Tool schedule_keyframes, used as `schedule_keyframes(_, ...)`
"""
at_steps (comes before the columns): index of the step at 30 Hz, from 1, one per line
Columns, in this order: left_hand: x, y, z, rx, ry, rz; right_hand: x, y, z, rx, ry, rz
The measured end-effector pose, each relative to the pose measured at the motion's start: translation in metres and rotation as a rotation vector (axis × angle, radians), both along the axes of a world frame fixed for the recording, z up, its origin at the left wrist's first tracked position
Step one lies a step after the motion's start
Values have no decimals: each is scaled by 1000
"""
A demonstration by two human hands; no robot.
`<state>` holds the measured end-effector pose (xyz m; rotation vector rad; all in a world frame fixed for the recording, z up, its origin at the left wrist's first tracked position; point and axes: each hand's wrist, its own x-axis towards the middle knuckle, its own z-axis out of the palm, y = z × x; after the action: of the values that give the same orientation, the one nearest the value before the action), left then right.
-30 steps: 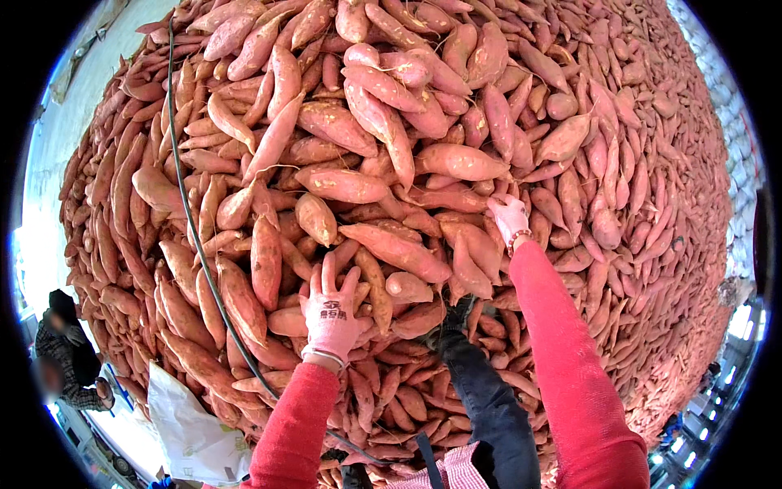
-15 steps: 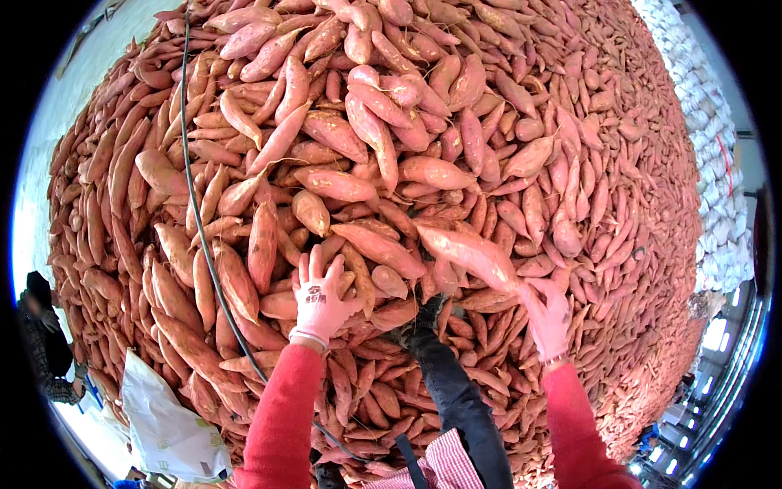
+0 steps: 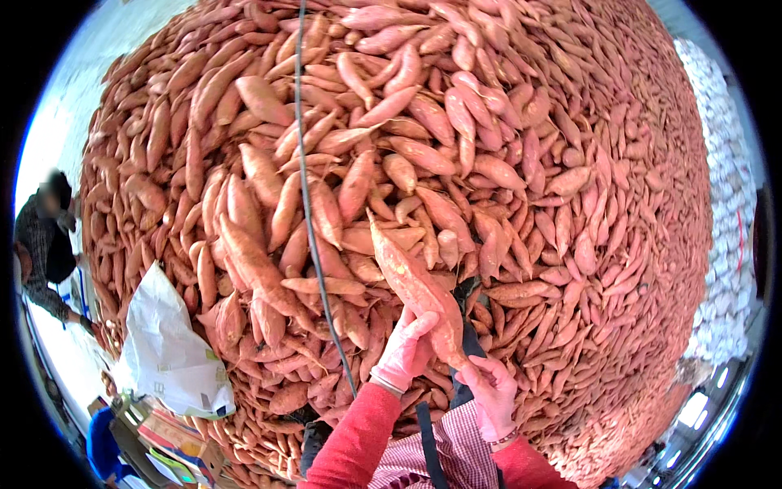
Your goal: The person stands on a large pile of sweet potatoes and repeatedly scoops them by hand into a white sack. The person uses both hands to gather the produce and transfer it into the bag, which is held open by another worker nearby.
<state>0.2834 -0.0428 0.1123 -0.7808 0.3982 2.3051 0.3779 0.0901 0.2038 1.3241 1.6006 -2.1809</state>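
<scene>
A long, plump sweet potato (image 3: 419, 285) is held between my two gloved hands, tilted with its thin tip up and to the left. My left hand (image 3: 407, 346) wraps round its left side near the middle. At its lower end, the fingers of my right hand (image 3: 491, 395) close on the tapered tip. Both hands wear pale pink gloves below red sleeves. Beneath and around them spreads a large heap of sweet potatoes (image 3: 342, 191). A dark cable (image 3: 312, 232) runs over the heap, left of the held one.
A white sack (image 3: 171, 350) lies at the heap's left edge, above cardboard boxes (image 3: 175, 432). Another person (image 3: 45, 244) in dark clothing bends at the far left. Stacked white sacks (image 3: 725, 220) line the right side. My legs are among the sweet potatoes.
My right hand has brought the sweet potato down and left. My left hand has left the heap and now grips it too. The view has swung toward the left.
</scene>
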Motion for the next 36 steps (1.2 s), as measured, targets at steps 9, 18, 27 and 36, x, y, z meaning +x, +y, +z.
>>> schedule_keyframes(9, 27, -94, 38, -126, -4, 245, -20, -38, 18, -300, -25, 555)
schedule_keyframes(18, 76, -200, 56, -173, 52, 311, -25, -86, 28, -251, -154, 1265)
schedule_keyframes(27, 187, -265, 75, 105, 150, -83, -67, -192, 14, -27, 13, 1051)
schedule_keyframes(36, 292, -266, 86, 148, 136, 101, -28, -242, 3, 239, 18, 1347)
